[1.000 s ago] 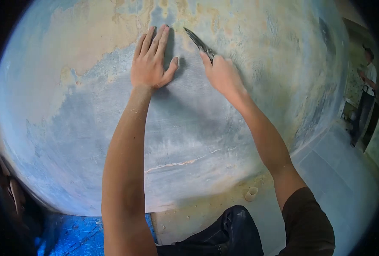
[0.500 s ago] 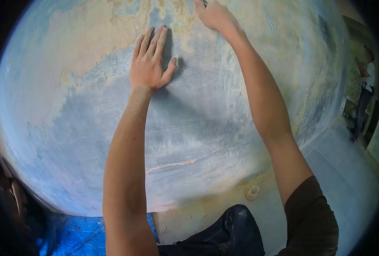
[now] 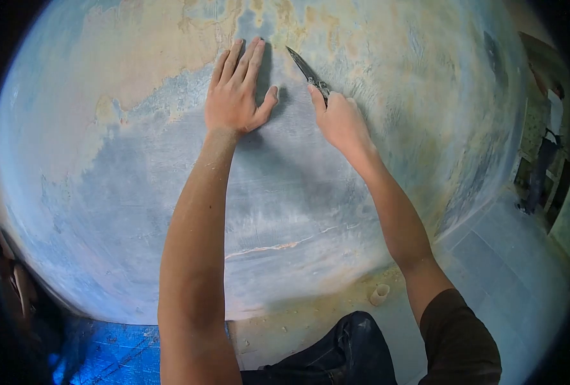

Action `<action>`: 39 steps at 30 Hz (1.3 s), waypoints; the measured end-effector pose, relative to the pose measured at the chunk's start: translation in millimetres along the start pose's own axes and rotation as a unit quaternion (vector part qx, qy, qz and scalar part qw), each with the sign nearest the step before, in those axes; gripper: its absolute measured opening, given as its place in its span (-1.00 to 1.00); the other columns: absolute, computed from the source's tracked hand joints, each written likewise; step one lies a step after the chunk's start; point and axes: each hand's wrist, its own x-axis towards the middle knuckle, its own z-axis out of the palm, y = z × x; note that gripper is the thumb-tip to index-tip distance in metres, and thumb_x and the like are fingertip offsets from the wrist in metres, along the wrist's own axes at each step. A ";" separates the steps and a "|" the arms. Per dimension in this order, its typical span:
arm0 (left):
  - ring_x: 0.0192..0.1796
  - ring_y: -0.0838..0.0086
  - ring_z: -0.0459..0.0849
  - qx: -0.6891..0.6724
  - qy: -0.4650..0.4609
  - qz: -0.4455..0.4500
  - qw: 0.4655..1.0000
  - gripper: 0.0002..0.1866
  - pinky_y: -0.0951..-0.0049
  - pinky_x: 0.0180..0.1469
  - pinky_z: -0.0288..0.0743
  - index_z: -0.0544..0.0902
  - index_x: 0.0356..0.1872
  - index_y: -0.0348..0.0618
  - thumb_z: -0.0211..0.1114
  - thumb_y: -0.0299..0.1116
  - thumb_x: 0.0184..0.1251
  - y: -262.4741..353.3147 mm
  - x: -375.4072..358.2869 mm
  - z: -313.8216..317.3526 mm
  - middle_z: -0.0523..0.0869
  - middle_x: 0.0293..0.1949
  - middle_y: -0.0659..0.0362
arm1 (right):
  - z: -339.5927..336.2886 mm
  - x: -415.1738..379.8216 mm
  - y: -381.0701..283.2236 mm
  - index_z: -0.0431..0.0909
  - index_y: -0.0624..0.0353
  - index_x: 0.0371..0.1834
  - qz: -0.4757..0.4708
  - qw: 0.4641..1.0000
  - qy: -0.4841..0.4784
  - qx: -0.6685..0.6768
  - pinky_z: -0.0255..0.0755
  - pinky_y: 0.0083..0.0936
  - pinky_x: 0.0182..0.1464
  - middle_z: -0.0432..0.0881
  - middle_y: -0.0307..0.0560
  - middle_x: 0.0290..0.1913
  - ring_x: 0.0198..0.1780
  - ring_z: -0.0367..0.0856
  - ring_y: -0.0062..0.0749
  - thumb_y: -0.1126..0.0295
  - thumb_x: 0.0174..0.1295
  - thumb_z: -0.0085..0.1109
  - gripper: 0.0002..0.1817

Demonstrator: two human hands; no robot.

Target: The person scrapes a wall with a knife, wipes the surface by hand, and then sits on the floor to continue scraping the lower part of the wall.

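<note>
A large, rounded, painted surface (image 3: 285, 154) in patchy grey, blue and ochre fills most of the view. Flat against its upper middle lies my left hand (image 3: 237, 96), fingers pointing up and thumb apart, holding nothing. To the right of it, my right hand (image 3: 339, 119) is closed around the handle of a dark pointed knife (image 3: 302, 63). The blade points up and left, its tip near the surface; whether it touches cannot be told. Below the hands a thin pale crack (image 3: 272, 248) runs across the surface.
Below the surface are a blue sheet (image 3: 121, 350) at the lower left and a small pale cup (image 3: 380, 294) on the floor. A person (image 3: 550, 138) stands at the far right beside shelving. Part of another person (image 3: 23, 289) shows at the left edge.
My right hand has come down from the top edge, and the knife blade now shows fully. My left hand stays flat, slightly further right in view. The person at the right has shifted posture.
</note>
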 end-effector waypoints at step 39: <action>0.62 0.14 0.23 -0.002 0.005 0.006 1.000 -0.21 0.09 0.65 0.04 0.22 0.63 0.01 0.09 0.04 0.40 -0.8 -0.3 0.6 0.36 0.57 0.19 | -8.5 -7.6 -6.1 0.71 0.47 -0.26 0.001 0.999 -0.045 0.008 0.60 0.09 -0.05 0.72 0.49 -0.27 -0.13 0.74 0.40 -0.13 0.59 -0.19 -0.24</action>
